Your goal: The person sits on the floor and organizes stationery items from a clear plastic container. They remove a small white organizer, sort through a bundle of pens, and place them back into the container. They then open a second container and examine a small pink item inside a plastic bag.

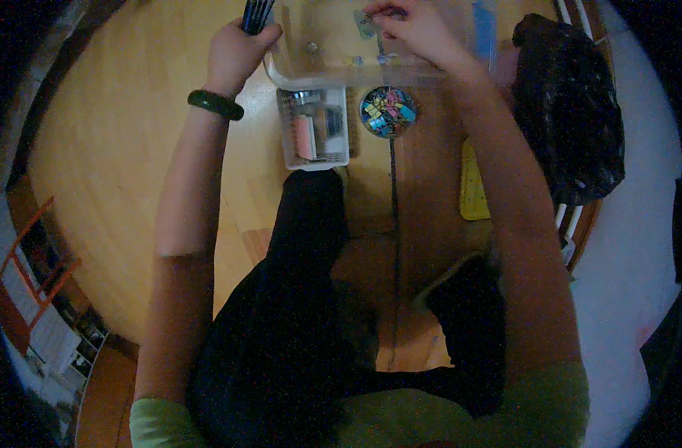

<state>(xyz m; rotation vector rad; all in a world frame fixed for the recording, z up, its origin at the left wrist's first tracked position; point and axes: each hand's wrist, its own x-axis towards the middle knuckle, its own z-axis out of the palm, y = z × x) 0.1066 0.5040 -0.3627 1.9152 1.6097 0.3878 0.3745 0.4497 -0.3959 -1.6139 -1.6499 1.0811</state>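
My left hand point(237, 56), with a dark green bangle on its wrist, grips a bundle of dark pens or similar thin sticks point(257, 15) at the top edge. Beside it lies a clear plastic bin point(296, 83) with a few small items at its bottom. Over the bin, my right hand point(408, 28) has its fingertips at a small greenish-grey flat item point(365, 25); whether they hold it is unclear. Below the bin stand a white plastic basket point(318, 166) with a pink-and-white block and small boxes, and a round container of coloured binder clips point(388, 112).
A black plastic bag point(570, 112) lies at the right on white rails. A yellow perforated item point(474, 185) is partly behind my right forearm. My dark-clothed legs are on the wooden floor point(111, 140). An orange-framed rack point(33, 269) stands at the far left.
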